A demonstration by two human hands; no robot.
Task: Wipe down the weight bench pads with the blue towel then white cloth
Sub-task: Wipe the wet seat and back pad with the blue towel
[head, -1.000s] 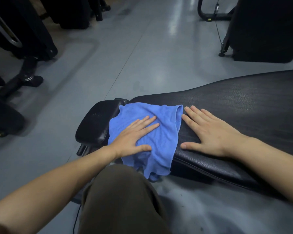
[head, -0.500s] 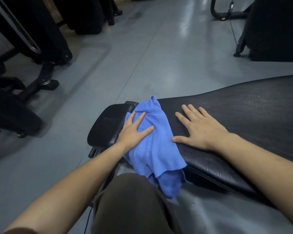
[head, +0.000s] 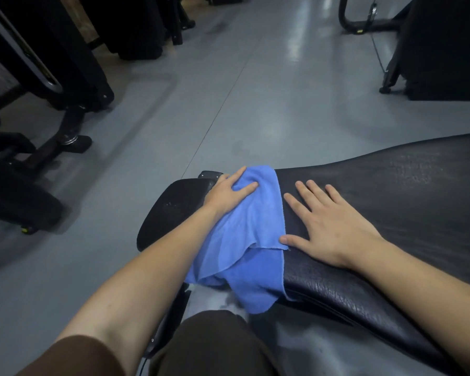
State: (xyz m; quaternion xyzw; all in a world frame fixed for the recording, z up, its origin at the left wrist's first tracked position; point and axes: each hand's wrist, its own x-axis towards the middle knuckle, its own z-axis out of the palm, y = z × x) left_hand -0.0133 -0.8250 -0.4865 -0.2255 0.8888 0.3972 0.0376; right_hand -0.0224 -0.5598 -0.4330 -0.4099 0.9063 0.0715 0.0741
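**Blue towel across the near end of the bench pad**

Knee in dark trousers (head: 215, 346) fills the bottom centre of the frame, with a brown sleeve (head: 73, 356) at the lower left. Just beyond, the blue towel (head: 244, 240) lies draped across the narrow end of the long black bench pad (head: 404, 191), its lower folds hanging over the pad's near edge toward the floor. The left hand (head: 225, 195) presses on the towel's far end at frame centre, fingers (head: 246, 187) straight and spread, partly tucked into the cloth. The right hand (head: 334, 229) rests flat on the bare pad just right of the towel, fingers straight, thumb touching the towel's edge. The pad's leather is grained and creased, widening toward the right edge of the frame. A smaller black seat pad (head: 171, 210) sits left of the towel.

Farther off spreads a glossy grey floor (head: 255, 104) with pale reflections and a thin seam line running up the middle. Dark gym machine frames (head: 65, 77) stand at the upper left, and another black machine (head: 442, 47) at the upper right.
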